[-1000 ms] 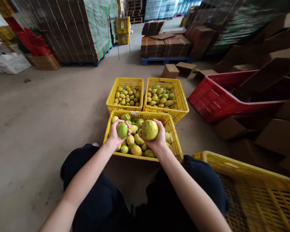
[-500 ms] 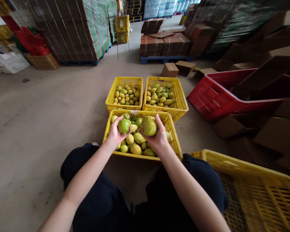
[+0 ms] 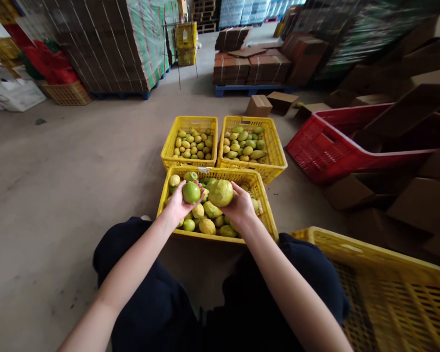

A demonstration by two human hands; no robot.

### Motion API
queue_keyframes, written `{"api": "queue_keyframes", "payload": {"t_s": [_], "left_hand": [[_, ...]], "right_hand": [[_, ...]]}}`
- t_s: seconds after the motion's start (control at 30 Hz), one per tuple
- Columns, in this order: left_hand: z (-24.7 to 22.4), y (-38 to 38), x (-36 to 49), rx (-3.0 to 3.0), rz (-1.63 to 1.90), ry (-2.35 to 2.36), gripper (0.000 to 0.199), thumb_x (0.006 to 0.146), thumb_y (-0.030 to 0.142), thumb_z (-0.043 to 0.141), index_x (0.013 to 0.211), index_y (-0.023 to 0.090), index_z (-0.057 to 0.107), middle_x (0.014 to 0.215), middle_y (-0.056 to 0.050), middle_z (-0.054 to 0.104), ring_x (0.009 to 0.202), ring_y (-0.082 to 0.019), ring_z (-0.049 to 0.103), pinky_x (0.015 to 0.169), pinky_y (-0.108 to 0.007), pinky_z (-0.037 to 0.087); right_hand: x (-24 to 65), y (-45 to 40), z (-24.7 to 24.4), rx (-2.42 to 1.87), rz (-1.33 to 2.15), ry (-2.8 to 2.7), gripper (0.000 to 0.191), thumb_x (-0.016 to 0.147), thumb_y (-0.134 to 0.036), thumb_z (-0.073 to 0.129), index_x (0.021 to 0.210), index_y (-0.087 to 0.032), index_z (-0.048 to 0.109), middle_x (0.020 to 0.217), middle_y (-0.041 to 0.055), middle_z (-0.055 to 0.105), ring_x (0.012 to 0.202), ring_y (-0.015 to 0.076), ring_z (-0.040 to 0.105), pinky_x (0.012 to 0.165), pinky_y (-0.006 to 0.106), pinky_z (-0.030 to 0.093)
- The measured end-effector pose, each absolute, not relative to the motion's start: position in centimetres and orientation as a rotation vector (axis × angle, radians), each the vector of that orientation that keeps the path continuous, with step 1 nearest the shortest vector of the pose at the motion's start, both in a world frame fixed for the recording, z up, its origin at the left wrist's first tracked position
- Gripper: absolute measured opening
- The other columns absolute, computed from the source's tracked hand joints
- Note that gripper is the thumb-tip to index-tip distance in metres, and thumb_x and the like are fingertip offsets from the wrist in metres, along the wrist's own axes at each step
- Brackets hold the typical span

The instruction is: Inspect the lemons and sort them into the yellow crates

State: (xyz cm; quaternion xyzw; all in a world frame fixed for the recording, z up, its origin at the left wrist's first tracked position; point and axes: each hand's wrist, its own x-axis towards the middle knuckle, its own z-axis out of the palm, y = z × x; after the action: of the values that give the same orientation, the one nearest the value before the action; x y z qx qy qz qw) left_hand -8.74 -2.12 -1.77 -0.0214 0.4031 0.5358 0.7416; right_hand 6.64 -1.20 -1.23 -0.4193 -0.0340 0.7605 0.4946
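My left hand [image 3: 181,201] is wrapped round a smooth, round green fruit [image 3: 191,193]. In my right hand [image 3: 240,203] rests a larger yellow-green fruit [image 3: 220,193] with bumpy skin, gripped by the thumb and fingers. I cannot tell the exact kind of either. Both hands are above a yellow plastic crate [image 3: 220,238] between my knees, which holds several loose green and yellow fruits [image 3: 207,226]. The hands and held fruits hide part of that crate's contents.
Two more yellow crates of fruit, left [image 3: 165,155] and right [image 3: 276,159], stand just beyond. At my right are another yellow crate [image 3: 388,254], a red crate [image 3: 315,149] and cardboard boxes [image 3: 421,205]. Stacked cartons [image 3: 267,67] sit on a blue pallet [image 3: 253,90] behind.
Both held fruits have been turned in the hands. The larger one has shifted slightly left, the green one slightly right, so they are closer together.
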Motion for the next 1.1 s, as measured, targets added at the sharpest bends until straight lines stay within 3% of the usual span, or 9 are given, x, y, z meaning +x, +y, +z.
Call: {"api": "queue_keyframes", "payload": {"t_s": [0.17, 0.4, 0.63, 0.8, 1.1], "left_hand": [[-1.4, -2.0, -8.8, -0.014, 1.251, 0.918, 0.007, 0.085, 0.024, 0.065, 0.085, 0.017, 0.062, 0.074, -0.002, 0.064, 0.066, -0.012, 0.065, 0.068, -0.025, 0.06], [-2.2, -1.9, -9.0, -0.059, 1.278, 0.938, 0.015, 0.091, 0.031, 0.057, 0.085, 0.018, 0.06, 0.077, -0.004, 0.066, 0.072, -0.013, 0.068, 0.07, -0.026, 0.061], [-1.6, -1.7, -9.2, -0.146, 1.272, 0.916, 0.025, 0.094, 0.034, 0.046, 0.101, 0.015, 0.061, 0.082, -0.009, 0.068, 0.079, -0.018, 0.069, 0.069, -0.026, 0.062], [-1.3, -1.7, -9.1, -0.211, 1.197, 0.919, 0.031, 0.095, 0.036, 0.042, 0.106, 0.015, 0.061, 0.086, -0.011, 0.068, 0.079, -0.018, 0.069, 0.057, -0.023, 0.06], [-1.2, -1.7, -9.1, -0.17, 1.156, 0.928, 0.031, 0.095, 0.037, 0.048, 0.106, 0.011, 0.06, 0.088, -0.011, 0.066, 0.075, -0.016, 0.07, 0.057, -0.018, 0.06]], "right_hand": [[6.4, -1.4, -1.2, -0.977, 1.844, -0.086, 0.01, 0.087, -0.031, 0.056, 0.088, -0.021, 0.06, 0.069, 0.0016, 0.069, 0.075, 0.0223, 0.07, 0.074, 0.041, 0.062], [6.9, -1.1, -2.2, -0.855, 1.938, 0.025, 0.019, 0.086, -0.031, 0.057, 0.099, -0.017, 0.059, 0.077, 0.0069, 0.07, 0.073, 0.0219, 0.069, 0.068, 0.04, 0.063], [6.8, -1.1, -2.5, -0.941, 1.878, 0.076, 0.023, 0.089, -0.034, 0.055, 0.104, -0.018, 0.058, 0.077, 0.0056, 0.069, 0.073, 0.0212, 0.068, 0.068, 0.038, 0.064], [6.7, -1.1, -2.3, -0.957, 1.878, 0.095, 0.024, 0.09, -0.035, 0.054, 0.105, -0.018, 0.058, 0.078, 0.0053, 0.069, 0.073, 0.0204, 0.068, 0.068, 0.038, 0.064], [6.7, -1.4, -1.7, -0.915, 1.884, 0.107, 0.017, 0.088, -0.031, 0.057, 0.1, -0.019, 0.059, 0.079, 0.0046, 0.068, 0.072, 0.0188, 0.067, 0.066, 0.036, 0.064]]}}
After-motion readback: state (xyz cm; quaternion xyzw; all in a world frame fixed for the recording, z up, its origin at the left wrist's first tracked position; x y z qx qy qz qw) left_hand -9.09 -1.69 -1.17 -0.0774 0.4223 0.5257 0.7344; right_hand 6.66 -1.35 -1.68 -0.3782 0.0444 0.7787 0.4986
